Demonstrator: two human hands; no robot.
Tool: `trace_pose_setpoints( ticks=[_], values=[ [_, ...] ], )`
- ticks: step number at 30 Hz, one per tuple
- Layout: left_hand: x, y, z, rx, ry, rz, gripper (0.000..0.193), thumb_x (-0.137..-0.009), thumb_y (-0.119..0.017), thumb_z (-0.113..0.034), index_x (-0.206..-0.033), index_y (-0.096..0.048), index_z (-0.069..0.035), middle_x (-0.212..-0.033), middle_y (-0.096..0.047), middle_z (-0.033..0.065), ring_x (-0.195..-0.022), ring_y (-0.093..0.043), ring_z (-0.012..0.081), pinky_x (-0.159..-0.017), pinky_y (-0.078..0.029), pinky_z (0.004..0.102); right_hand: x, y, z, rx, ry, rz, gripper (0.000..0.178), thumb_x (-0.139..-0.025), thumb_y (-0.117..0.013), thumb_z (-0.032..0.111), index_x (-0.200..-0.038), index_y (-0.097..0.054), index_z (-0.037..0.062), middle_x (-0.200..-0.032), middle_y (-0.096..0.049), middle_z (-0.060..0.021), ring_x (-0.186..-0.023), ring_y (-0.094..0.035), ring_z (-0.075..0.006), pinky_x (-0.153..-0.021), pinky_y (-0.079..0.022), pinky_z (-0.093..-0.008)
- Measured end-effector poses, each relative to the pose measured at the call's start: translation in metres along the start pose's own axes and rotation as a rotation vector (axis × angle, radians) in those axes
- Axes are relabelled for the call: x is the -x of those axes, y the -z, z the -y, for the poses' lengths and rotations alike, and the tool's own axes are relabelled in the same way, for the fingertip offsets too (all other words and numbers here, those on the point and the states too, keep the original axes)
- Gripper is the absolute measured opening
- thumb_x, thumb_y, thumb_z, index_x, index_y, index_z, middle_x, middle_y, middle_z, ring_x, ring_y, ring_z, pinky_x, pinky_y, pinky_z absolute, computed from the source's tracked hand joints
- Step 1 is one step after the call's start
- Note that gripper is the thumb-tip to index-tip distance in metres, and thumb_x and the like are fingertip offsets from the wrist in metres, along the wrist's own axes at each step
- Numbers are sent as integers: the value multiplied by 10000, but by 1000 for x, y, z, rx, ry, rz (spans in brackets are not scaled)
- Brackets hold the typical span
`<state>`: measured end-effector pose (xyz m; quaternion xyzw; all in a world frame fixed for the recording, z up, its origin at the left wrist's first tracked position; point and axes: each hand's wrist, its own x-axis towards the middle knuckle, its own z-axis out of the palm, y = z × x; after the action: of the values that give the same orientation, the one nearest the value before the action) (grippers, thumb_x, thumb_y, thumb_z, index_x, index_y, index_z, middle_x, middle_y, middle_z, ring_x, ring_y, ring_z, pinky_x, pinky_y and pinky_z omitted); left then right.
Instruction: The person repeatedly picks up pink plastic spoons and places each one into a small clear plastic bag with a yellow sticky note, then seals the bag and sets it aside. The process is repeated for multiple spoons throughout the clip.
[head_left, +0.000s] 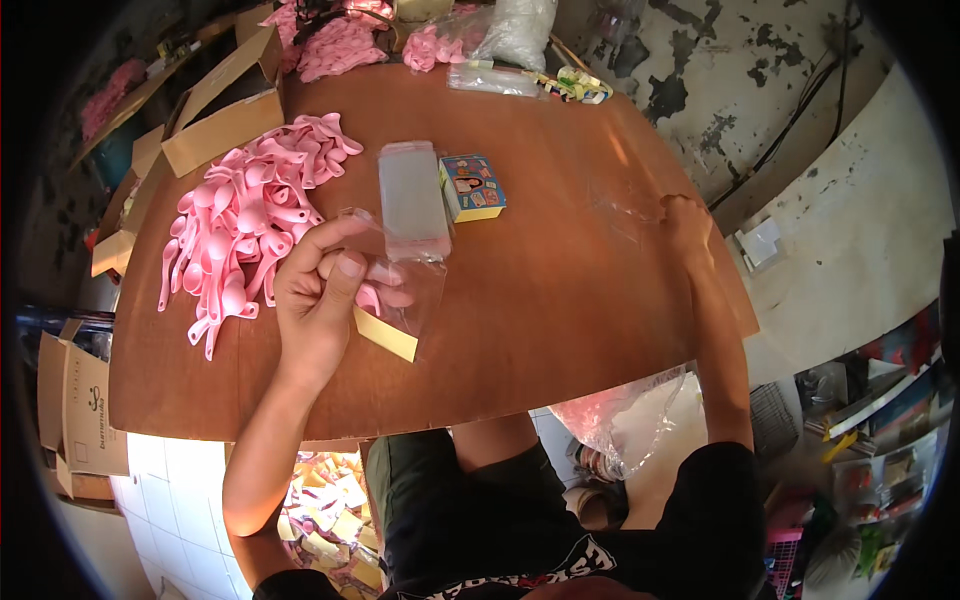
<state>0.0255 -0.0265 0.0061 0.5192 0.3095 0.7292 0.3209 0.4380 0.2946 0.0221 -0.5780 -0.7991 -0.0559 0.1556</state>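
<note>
My left hand (325,285) is closed on a clear plastic bag (425,300) over the near left of the table. Inside the bag show part of a pink spoon (368,298) and a yellow card (386,334) along its lower edge. Just beyond it lie a stack of clear plastic sleeves (412,200) and a stack of colourful printed cards (473,187). To the left spreads a heap of pink spoons (235,225). My right hand (686,228) is closed at the table's right edge; faint clear film shows beside its fingers, but what they grip is hard to make out.
The brown table (560,290) curves around me. An open cardboard box (225,115) stands at its far left. More pink pieces (340,48) and a white plastic sack (518,32) sit at the back. Below, a container of packed yellow-card bags (330,505) is beside my legs.
</note>
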Motion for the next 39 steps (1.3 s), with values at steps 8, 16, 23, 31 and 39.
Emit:
trace_pose_setpoints(
  ticks=[8,16,23,31,39],
  values=[
    [0,3,2,29,17,49,280,-1015,-565,-171,-1213,-542,26,-950,-729,168,-864,-730,238,-782,-604,344,43,20,86,-718,81,-169,205,-865,-723,142,-1051,-735,58,-869,-728,-47,-703,-610,-85,-644,-471,-236],
    [-3,-5,3,-18,6,-36,268,-1008,-573,-128,-1224,-526,23,-968,-739,162,-916,-720,202,-828,-560,288,117,58,272,-1049,833,156,301,-844,-785,190,-1080,-694,27,-957,-685,-44,-810,-600,-116,-677,-464,-248],
    [-7,5,2,-148,-298,-109,742,-902,-725,-369,-1422,-331,-14,-1183,-644,176,-1080,-616,218,-985,-450,364,95,83,322,-1295,785,-170,85,-844,-723,91,-880,-702,17,-805,-695,-26,-687,-586,-93,-633,-436,-235],
    [-7,10,0,-140,-69,114,844,-810,-829,-233,-1453,-327,-15,-1307,-546,161,-1264,-506,230,-1080,-396,403,93,72,312,-1095,827,89,95,-850,-708,61,-887,-706,-26,-805,-698,-39,-746,-609,-75,-691,-486,-245],
    [-1,-4,0,-126,226,91,398,-920,-653,21,-1285,-495,26,-1083,-689,110,-1051,-642,149,-906,-522,288,102,67,295,-1431,497,322,216,-917,-703,130,-1074,-660,-13,-954,-681,-39,-878,-623,-92,-787,-500,-248]
  ],
)
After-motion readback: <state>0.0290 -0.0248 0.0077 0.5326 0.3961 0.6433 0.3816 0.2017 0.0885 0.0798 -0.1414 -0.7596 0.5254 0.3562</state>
